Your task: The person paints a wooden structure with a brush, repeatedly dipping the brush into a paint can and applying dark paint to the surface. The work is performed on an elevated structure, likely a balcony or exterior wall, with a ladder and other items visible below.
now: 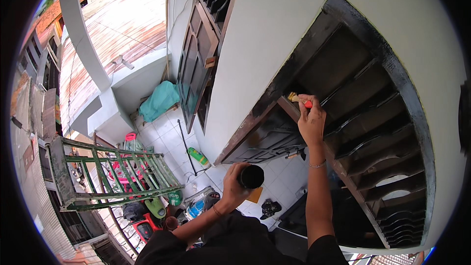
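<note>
My right hand [312, 123], raised, pinches a paintbrush [293, 96] with a red handle and yellowish bristles. Its tip is at the corner where the dark wooden transom frame [289, 72] meets the brown rail [288, 108] above a door; whether the bristles touch the wood, I cannot tell. Wavy dark slats [380, 143] fill the frame, and parts of its border look glossy black. Lower and to the left, my left hand [232, 190] is closed around a round container [251, 176] with a black top or inside.
A pale wall [274, 14] surrounds the frame. Far below is a white tiled floor [164, 130] with a green bottle [198, 157] and a teal cloth [161, 101]. A green metal ladder [117, 198] stands at left above assorted items. An opened window shutter [198, 51] juts from the wall.
</note>
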{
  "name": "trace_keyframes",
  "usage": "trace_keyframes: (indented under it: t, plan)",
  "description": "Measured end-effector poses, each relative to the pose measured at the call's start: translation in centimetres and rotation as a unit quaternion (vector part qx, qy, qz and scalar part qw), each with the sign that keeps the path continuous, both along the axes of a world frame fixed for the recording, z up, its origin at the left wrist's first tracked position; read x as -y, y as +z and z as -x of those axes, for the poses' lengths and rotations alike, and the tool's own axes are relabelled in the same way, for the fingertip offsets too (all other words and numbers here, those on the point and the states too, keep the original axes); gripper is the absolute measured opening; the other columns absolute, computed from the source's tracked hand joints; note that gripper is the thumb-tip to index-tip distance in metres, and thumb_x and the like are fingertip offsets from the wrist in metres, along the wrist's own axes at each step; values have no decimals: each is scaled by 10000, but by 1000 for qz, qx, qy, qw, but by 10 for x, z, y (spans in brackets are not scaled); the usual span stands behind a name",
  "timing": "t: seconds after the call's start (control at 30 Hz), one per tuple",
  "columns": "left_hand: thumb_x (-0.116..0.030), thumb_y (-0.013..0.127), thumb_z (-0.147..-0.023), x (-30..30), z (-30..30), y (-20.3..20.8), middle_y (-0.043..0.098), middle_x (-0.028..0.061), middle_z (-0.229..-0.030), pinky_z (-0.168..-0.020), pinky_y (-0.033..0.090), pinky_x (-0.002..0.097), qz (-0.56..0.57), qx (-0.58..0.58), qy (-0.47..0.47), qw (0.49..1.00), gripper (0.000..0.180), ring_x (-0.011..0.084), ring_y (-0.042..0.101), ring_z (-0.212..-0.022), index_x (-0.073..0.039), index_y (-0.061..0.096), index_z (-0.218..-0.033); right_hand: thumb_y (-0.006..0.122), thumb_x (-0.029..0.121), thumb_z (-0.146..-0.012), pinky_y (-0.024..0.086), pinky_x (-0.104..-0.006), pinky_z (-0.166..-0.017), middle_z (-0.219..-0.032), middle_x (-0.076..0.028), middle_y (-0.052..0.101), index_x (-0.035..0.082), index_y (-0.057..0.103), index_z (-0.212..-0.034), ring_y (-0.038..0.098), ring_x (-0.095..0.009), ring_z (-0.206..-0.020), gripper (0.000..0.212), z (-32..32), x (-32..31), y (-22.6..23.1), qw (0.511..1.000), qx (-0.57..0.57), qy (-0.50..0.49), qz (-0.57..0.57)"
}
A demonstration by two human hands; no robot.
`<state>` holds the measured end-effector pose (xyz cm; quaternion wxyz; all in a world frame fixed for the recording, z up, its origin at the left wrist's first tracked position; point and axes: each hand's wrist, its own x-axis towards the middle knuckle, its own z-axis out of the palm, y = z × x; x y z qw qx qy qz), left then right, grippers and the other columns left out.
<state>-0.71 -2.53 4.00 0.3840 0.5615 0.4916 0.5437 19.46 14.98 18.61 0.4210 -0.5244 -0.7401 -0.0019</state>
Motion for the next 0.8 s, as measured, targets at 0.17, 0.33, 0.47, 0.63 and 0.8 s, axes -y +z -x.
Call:
trace_keyframes:
  t: [0.17,0.33,0.47,0.63,0.8]
  plan:
    - [-12,916,-614,-6,-5,9,682,154,-1137,-950,551,421,-5,-4,-6,1000,631,386,668,-1099,-59,635,-1178,648,64,-1020,571,-426,-845,-1070,-151,745,-5,610,-1112,728,-356,-948,120,-9,-30,8,996,-33,-86,-22]
    - [-16,923,-606,-3,-4,10,685,152,-1145,-952,551,423,-2,1,-10,1000,637,383,670,-1097,-55,635,-1172,644,72,-1023,560,-431,-829,-1045,-136,745,9,611,-1111,725,-343,-937,113,3,-10,16,998,1,-67,19]
    - [-13,924,-601,-10,-4,11,681,151,-1157,-952,550,423,-11,-9,-13,1000,649,382,671,-1095,-54,632,-1179,646,91,-1030,561,-432,-827,-1008,-140,747,5,630,-1072,729,-332,-896,97,-8,-26,27,993,-72,-91,-5]
    - [-121,960,-708,-12,-10,10,712,123,-1084,-878,584,385,-36,-39,13,998,528,305,724,-988,-65,661,-1140,644,74,-1028,571,-396,-807,-1002,-152,750,-11,633,-1065,739,-319,-886,93,-4,-18,16,997,-38,-56,31]
    - [-88,947,-679,-16,-11,19,696,130,-1105,-902,569,399,-39,-33,3,999,560,328,700,-1028,-60,649,-1152,653,84,-1022,563,-405,-849,-1044,-142,748,-3,624,-1083,731,-327,-925,110,-12,-22,38,992,-92,-82,-5]
